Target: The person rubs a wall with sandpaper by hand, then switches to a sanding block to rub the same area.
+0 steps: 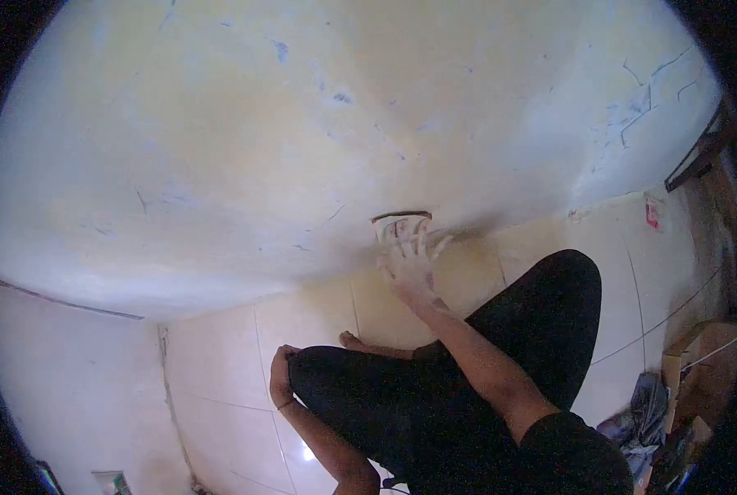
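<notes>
Against the lower part of the wall (244,157), my right hand (408,268) holds a small pale sheet (400,226) that looks like sandpaper, with a dark, curved upper edge. White dust coats the hand, and its fingers lie spread over the sheet. My left hand (279,375) rests on my bent left knee, holding nothing that I can see. Its fingertips curl over the knee and are partly hidden. The wall is a patchy cream and white, with bluish scuffs and cracks.
My crossed legs (541,305) in black trousers sit on the tiled floor (220,363) close to the wall. A cardboard box (706,355) and a dark plastic bag (649,408) stand at the right. A small red-and-white scrap (652,213) lies near the wall's base.
</notes>
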### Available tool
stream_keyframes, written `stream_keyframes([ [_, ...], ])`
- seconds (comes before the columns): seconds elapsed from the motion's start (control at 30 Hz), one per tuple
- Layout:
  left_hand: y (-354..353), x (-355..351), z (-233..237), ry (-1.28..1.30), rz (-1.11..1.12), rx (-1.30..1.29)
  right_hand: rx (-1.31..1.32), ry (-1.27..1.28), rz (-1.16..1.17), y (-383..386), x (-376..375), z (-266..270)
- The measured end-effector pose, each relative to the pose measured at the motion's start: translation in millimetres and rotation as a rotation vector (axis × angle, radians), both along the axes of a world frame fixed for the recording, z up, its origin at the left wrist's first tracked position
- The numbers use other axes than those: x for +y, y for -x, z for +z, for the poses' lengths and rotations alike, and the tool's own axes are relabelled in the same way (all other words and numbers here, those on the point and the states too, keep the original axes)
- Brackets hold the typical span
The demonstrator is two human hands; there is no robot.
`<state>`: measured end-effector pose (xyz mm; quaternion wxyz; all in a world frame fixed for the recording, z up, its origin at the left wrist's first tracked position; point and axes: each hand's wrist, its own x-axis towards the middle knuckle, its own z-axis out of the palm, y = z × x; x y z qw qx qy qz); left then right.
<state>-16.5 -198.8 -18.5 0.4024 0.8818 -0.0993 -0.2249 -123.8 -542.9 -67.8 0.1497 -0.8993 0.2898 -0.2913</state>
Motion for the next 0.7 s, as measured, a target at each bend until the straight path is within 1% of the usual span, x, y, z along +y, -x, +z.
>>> stream_keyframes([
  [0.03,2.9,-1.7,2.8,0.017,-0.020,0.002,0.015,-0.063,0.013,-4.2,8.2,10.3],
  [0.1,8.2,7.8,-1.4,-0.020,-0.089,-0.045,-0.072,-0.122,0.033,-5.9,23.9,41.9],
  [0.13,5.5,14.9,-9.9,-0.053,-0.136,-0.110,-0.188,-0.096,0.043,-13.8,17.3,69.5],
  [0.17,1.7,18.6,-14.0,-0.049,-0.134,-0.103,-0.306,-0.067,0.056,-18.7,8.1,90.8],
  [0.2,-2.1,22.5,-18.3,-0.046,-0.132,-0.095,-0.308,-0.021,0.015,-20.8,-1.6,104.1],
  [0.27,-6.4,20.8,-19.7,0.042,-0.031,0.069,-0.315,0.085,-0.061,-23.4,-16.4,123.2],
  [0.3,-7.6,18.7,-20.9,0.074,0.007,0.103,-0.264,0.131,-0.036,-23.6,-18.0,105.0],
  [0.37,-6.3,12.9,-18.7,0.134,0.087,0.169,-0.165,0.218,0.017,-19.2,-18.6,33.1],
  [0.4,-10.9,17.7,-25.5,0.136,0.092,0.147,-0.122,0.170,0.004,-11.4,-15.0,13.7],
  [0.47,-15.1,20.4,-32.3,0.131,0.100,0.104,-0.033,0.063,-0.027,4.8,-6.5,2.9],
  [0.5,-18.0,24.3,-33.9,0.043,0.035,0.047,-0.109,0.036,-0.025,-3.0,-5.9,-1.4],
  [0.57,4.6,2.5,1.1,-0.142,-0.082,-0.050,-0.246,-0.024,-0.010,-15.9,-8.2,40.8],
  [0.63,-0.1,11.6,-8.9,-0.066,-0.077,0.004,-0.311,0.054,-0.060,-21.2,-20.6,80.6],
  [0.67,-3.2,12.8,-10.7,-0.023,-0.077,0.025,-0.349,0.099,-0.088,-22.5,-24.9,91.3],
  [0.7,-3.4,15.4,-11.4,-0.030,-0.115,-0.044,-0.301,0.093,-0.064,-21.8,-23.8,77.8],
])
